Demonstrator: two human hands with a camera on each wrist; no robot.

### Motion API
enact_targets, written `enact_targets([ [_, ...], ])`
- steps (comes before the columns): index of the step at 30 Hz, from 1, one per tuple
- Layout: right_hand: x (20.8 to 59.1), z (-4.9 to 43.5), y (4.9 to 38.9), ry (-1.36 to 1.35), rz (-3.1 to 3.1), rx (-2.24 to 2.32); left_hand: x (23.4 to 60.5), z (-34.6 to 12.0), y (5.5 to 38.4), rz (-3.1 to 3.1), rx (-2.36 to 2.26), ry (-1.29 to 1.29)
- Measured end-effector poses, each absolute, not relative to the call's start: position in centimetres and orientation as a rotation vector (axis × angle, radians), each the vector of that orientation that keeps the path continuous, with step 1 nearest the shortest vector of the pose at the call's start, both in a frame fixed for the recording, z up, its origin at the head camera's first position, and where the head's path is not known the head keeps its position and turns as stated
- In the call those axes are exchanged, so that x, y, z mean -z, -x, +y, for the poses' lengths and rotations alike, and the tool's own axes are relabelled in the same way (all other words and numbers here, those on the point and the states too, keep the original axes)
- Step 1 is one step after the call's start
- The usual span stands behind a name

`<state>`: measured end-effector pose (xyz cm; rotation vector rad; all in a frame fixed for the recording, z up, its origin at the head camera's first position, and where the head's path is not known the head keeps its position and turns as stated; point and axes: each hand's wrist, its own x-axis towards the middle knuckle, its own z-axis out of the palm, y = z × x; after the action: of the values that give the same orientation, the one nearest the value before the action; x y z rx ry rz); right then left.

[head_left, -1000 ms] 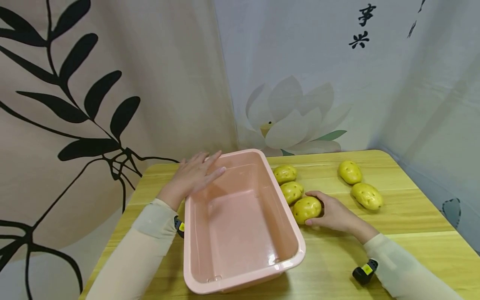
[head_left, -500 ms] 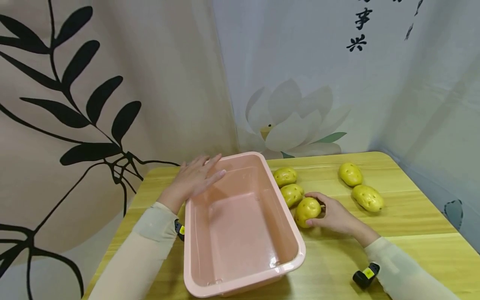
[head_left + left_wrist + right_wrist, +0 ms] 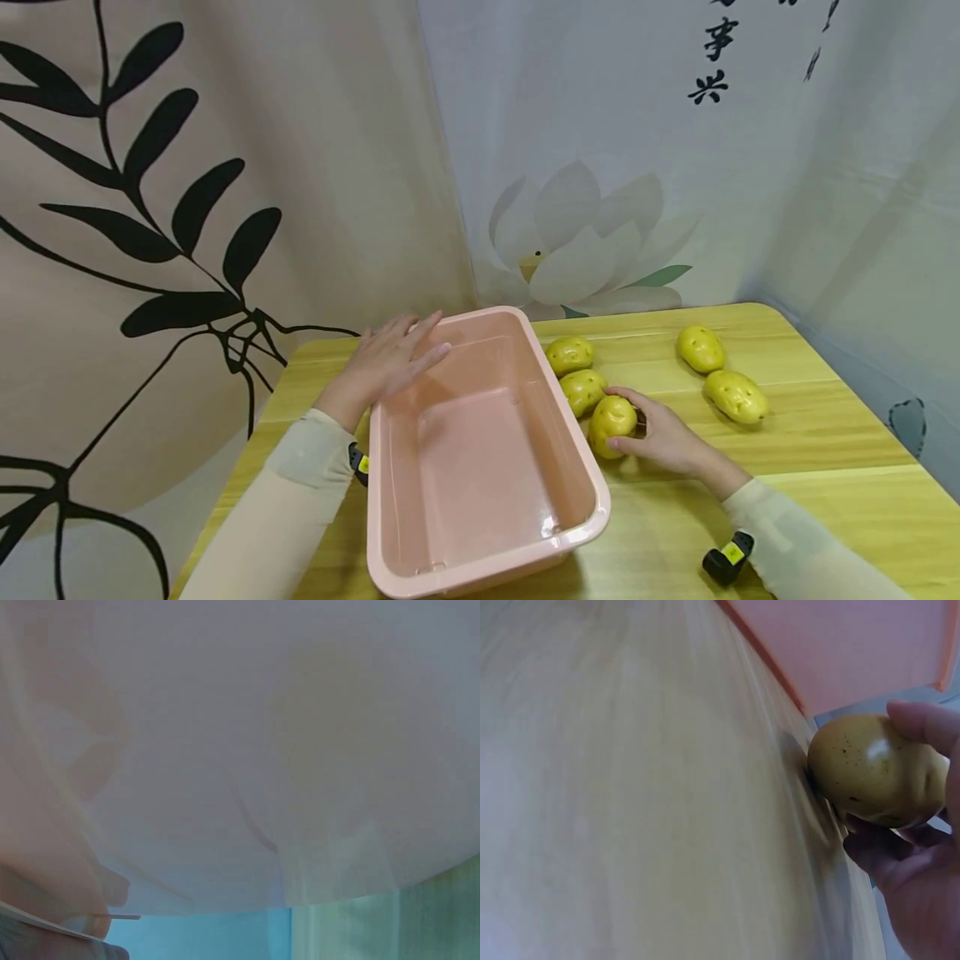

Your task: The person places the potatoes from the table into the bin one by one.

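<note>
My right hand [image 3: 667,437] grips a yellow potato [image 3: 611,427] beside the right wall of a pink plastic basin [image 3: 495,475]. In the right wrist view, thumb and fingers go round the potato [image 3: 874,769], which is close over the wooden table. Two more potatoes lie in line behind it along the basin: a middle one [image 3: 582,392] and a far one [image 3: 570,355]. My left hand [image 3: 386,362] rests on the basin's far left corner, fingers straight over the rim and thumb on the inner side. The pale basin wall [image 3: 202,787] fills most of the left wrist view.
Farther right on the wooden table [image 3: 787,475] lie two potatoes, one toward the back [image 3: 701,348] and one in front of it [image 3: 736,397]. A printed curtain [image 3: 352,167] hangs behind the table. Dark devices are strapped to both wrists.
The potato in my right hand has turned from lying crosswise to more end-on, staying near the same spot. My left hand and the basin stay put; the head view tilts slightly.
</note>
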<state>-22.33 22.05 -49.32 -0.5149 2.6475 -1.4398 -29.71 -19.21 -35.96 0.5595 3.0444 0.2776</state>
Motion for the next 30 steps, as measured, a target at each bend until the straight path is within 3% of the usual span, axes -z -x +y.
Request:
enact_targets([
  [30, 46.6, 20.6, 22.2, 0.549, 2.524, 1.758, 35.9, -19.3, 29.5, 3.031, -0.301, -0.553],
])
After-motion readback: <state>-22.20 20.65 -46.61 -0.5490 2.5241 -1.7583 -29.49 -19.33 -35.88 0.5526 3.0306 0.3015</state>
